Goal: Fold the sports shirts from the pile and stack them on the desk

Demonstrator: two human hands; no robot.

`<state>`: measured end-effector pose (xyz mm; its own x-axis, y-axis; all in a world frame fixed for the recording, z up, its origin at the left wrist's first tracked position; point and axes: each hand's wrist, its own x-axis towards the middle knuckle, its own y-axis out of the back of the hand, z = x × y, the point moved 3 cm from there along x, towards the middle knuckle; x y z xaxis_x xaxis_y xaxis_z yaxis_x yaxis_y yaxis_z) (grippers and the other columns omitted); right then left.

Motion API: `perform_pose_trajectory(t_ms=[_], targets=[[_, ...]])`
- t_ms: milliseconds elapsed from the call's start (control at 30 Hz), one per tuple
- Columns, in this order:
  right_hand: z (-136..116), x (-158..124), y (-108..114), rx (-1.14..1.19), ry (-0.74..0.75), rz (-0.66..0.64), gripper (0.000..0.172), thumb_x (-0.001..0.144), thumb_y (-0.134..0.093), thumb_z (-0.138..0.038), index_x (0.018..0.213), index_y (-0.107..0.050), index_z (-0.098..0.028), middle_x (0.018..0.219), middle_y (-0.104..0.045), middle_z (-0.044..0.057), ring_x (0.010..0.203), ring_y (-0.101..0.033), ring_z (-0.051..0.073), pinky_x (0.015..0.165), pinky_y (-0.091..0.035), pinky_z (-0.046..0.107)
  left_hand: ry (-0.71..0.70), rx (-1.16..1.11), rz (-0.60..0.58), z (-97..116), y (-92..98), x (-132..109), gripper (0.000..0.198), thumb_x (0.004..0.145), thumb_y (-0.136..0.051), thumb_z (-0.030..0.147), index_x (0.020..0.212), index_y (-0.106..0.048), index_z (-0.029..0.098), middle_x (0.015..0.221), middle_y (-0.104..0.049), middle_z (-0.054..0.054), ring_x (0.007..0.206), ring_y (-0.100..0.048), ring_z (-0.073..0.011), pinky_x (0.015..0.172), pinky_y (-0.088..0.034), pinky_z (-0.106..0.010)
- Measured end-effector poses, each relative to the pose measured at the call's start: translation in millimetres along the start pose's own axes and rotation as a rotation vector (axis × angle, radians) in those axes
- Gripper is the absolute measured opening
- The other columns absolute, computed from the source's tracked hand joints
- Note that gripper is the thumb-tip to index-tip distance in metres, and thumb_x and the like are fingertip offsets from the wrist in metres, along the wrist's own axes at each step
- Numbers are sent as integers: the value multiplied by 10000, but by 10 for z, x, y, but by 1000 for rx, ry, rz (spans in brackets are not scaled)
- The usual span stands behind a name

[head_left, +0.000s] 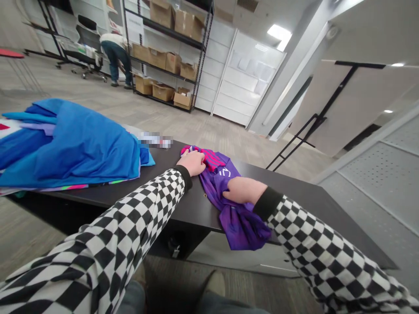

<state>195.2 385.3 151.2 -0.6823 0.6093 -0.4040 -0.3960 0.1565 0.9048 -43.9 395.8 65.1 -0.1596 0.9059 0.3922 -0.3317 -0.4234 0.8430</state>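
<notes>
A purple and pink garment (225, 192) lies on the dark table (183, 205), with one end hanging over the near edge. My left hand (192, 163) is closed on its far pink-striped end. My right hand (244, 190) is closed on the purple cloth near the table's edge, fingers tucked into the fabric. Both arms wear black-and-white checkered sleeves.
A pile of blue cloths (72, 144) with colourful edges sits on the table's left part. Beyond the table, metal shelving (170, 52) holds cardboard boxes. A person (115, 52) bends down beside it, near an office chair (87, 43). White panels lean at the right.
</notes>
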Motion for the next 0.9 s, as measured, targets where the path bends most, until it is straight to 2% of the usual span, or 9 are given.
perform_pose_trajectory(t_ms=[67, 100, 233, 333, 433, 567, 700, 800, 900], targets=[[220, 201, 93, 301, 63, -72, 400, 1062, -697, -482, 820, -836, -196, 836, -828, 133, 704, -775, 280, 751, -620, 385, -50, -27, -53, -27, -11, 69, 147, 948, -626, 203, 962, -770, 228, 1191, -822, -135, 1396, -689, -361, 1360, -340, -676], [334, 312, 109, 450, 113, 14, 383, 1053, -688, -504, 846, -823, -211, 828, -824, 99, 677, -757, 254, 718, -608, 360, -60, -33, -70, -35, -11, 97, 174, 963, -613, 193, 985, -782, 232, 1225, -823, -128, 1443, -664, -356, 1371, -325, -676], [870, 731, -167, 803, -19, 780, 335, 1032, -615, -475, 1019, -824, -212, 848, -813, 71, 768, -741, 238, 756, -590, 336, 27, 14, -53, -77, 10, 156, 248, 1009, -590, 164, 1031, -823, 246, 1335, -818, -110, 1575, -554, -381, 1406, -232, -721], [1056, 1014, -536, 963, -81, 751, 294, 979, -660, -425, 1052, -843, -207, 852, -814, 80, 741, -728, 239, 733, -599, 350, 35, 64, 50, -12, 74, 137, 283, 1031, -592, 169, 1105, -840, 283, 1478, -769, -80, 1614, -498, -396, 1417, -203, -741], [1056, 1042, -632, 977, -25, 690, 277, 977, -672, -392, 1077, -858, -214, 936, -844, 82, 804, -761, 243, 811, -631, 367, -101, -1, 128, 228, 118, 59, 339, 1053, -595, 211, 1304, -817, 265, 1480, -765, -99, 1482, -618, -332, 1370, -396, -581], [831, 852, -547, 812, 127, 597, 229, 997, -678, -325, 1067, -878, -238, 1122, -880, 66, 1012, -808, 252, 987, -627, 362, -239, -111, -50, 466, -34, -74, 330, 1063, -659, 370, 1314, -834, 247, 1308, -823, -106, 1237, -738, -294, 1154, -576, -438], [656, 701, -478, 729, 107, 525, 207, 1022, -725, -302, 1146, -873, -229, 1084, -879, 62, 953, -807, 238, 926, -622, 329, -234, -148, -112, 347, -127, -61, 212, 1032, -710, 384, 1028, -868, 243, 1162, -842, -85, 1122, -753, -264, 1059, -570, -378], [653, 625, -450, 732, 64, 540, 215, 1007, -778, -304, 1180, -870, -216, 1099, -874, 73, 964, -802, 236, 922, -612, 321, -48, -154, -85, 184, -89, 20, 457, 1091, -583, 363, 671, -701, 227, 764, -719, -57, 784, -685, -220, 809, -530, -355], [735, 593, -463, 818, 118, 539, 222, 1024, -763, -346, 1170, -873, -219, 1098, -874, 64, 968, -798, 228, 910, -605, 309, -33, -133, -59, 155, -46, 32, 511, 1068, -598, 338, 568, -555, 241, 680, -621, -37, 713, -618, -207, 744, -468, -357]])
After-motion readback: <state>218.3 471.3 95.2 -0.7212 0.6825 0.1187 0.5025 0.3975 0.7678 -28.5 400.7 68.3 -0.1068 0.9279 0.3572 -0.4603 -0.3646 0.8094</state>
